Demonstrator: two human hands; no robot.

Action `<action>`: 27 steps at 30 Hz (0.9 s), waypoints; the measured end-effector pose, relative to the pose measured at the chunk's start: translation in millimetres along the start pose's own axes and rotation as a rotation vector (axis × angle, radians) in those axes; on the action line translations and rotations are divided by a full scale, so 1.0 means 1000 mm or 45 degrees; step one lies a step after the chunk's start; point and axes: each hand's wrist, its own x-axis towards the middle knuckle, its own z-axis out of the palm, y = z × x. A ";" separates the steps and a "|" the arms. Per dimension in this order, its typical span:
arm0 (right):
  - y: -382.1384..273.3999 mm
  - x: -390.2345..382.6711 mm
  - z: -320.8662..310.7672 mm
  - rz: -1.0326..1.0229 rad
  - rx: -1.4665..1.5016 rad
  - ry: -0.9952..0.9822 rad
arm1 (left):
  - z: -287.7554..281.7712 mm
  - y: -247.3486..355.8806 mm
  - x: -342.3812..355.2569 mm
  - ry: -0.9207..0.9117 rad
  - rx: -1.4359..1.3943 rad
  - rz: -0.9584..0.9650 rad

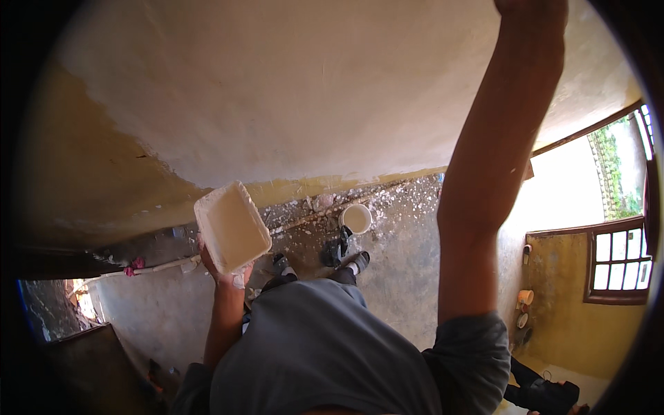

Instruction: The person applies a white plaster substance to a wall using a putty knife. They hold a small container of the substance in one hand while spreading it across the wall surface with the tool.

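My left hand [227, 275] is closed on the lower edge of a cream-coated rectangular tray [235, 228], holding it up with its hollow side in view. A pale, smooth layer covers the inside of the tray, and its rim is crusted. My right arm reaches high toward the wall [290, 90]. That hand lies past the top edge of the picture, so its fingers and anything in them are hidden. A whitish coat spreads over much of the wall, with bare yellow-brown areas at the left and along the bottom.
A white bucket [356, 218] stands on the floor near my feet, with a dark bag [336, 250] beside it. White splatters and a long pole [311, 220] lie along the wall's base. Windows [622, 259] and another person's dark-clothed leg [546, 391] show at the right.
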 end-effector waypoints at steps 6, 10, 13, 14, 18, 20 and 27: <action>0.156 -0.183 -0.038 -0.032 -0.108 0.540 | -0.049 0.008 -0.006 0.045 0.049 -0.008; 0.222 -0.253 -0.102 0.210 0.015 0.647 | -0.039 0.004 -0.003 -0.081 0.045 -0.029; 0.272 -0.307 -0.139 0.472 0.016 0.822 | -0.044 0.006 -0.003 0.045 0.009 0.027; 0.288 -0.326 -0.152 0.558 -0.009 0.822 | -0.048 0.006 -0.004 0.074 0.013 0.032; 0.357 -0.399 -0.199 0.955 0.015 0.865 | -0.056 0.008 -0.006 0.097 0.026 0.033; 0.390 -0.444 -0.248 1.148 -0.094 0.882 | -0.052 0.007 -0.002 0.094 0.042 0.014; 0.282 -0.396 -0.222 0.673 -1.231 -0.237 | -0.054 0.000 -0.013 0.164 -0.056 0.108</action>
